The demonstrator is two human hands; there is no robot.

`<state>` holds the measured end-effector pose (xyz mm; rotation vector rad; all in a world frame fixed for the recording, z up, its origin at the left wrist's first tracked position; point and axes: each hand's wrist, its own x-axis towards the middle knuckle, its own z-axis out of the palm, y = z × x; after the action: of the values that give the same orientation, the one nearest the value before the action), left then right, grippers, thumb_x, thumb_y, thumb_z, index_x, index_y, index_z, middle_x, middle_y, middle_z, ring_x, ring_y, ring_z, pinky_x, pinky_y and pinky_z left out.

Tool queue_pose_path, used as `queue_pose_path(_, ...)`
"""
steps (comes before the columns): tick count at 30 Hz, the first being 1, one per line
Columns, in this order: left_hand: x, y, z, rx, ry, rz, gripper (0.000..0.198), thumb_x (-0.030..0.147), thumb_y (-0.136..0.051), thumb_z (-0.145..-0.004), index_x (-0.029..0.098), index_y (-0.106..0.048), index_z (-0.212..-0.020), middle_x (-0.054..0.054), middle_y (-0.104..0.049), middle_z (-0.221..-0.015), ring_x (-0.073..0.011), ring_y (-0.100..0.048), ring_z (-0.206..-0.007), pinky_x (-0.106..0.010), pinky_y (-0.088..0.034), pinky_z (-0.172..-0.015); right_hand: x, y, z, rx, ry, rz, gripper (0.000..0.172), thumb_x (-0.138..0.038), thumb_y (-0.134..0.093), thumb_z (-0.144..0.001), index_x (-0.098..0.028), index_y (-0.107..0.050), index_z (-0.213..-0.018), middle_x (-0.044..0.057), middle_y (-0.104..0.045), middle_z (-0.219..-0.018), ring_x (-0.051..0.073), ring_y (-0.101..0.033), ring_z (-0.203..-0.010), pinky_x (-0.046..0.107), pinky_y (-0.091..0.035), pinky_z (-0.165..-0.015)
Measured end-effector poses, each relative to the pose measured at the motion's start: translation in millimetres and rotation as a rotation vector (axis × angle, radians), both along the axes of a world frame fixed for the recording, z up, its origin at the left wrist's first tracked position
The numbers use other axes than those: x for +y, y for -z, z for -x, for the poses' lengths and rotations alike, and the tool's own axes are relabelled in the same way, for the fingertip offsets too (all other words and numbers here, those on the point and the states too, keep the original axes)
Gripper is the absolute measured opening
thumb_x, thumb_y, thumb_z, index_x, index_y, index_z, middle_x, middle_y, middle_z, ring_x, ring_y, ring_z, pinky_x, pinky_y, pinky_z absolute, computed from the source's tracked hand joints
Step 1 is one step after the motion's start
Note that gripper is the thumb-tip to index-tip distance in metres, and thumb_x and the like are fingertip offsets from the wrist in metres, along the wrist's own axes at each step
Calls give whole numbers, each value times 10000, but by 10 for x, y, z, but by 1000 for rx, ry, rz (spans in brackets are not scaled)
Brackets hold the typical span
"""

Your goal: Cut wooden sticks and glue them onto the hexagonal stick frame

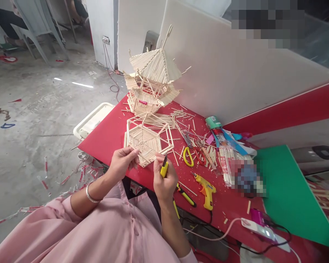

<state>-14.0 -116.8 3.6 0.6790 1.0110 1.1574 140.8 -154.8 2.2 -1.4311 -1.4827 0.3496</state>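
1. The left hand (124,160) is keeping its thumb and fingers closed together, and they are pinching a thin wooden stick (144,157).
2. The right hand (164,179) is curling its fingers around a yellow cutter knife (163,170), whose dark end is pointing upward; whether its fingertips are also touching the stick, I cannot tell.
3. The stick is lying slantwise in front of the near edge of a hexagonal stick frame (144,140), and this frame is resting on the red table (104,137), just beyond both hands.
4. Behind the frame, a tower of sticks (150,67) with a pointed roof is standing, leaning a little to one side.
5. Many loose sticks (181,114) are lying to the right of the tower.
6. To the right of the right hand, yellow-handled scissors (184,156) and a yellow glue gun (207,190) are lying on the table.
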Motion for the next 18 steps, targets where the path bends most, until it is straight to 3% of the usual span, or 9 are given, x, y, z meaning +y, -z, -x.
queue_pose_path(18, 54, 1, -7, 46, 33, -8, 443, 522, -772, -706, 142, -610, -548, -4, -592, -472, -54, -471, -365, -178, -319, -370, 13, 6, -12, -26, -41, -23, 208, -265, -558, -939, -231, -639, -1128, 72, -705, -1075, 192, -671, -955, 349, -549, -857)
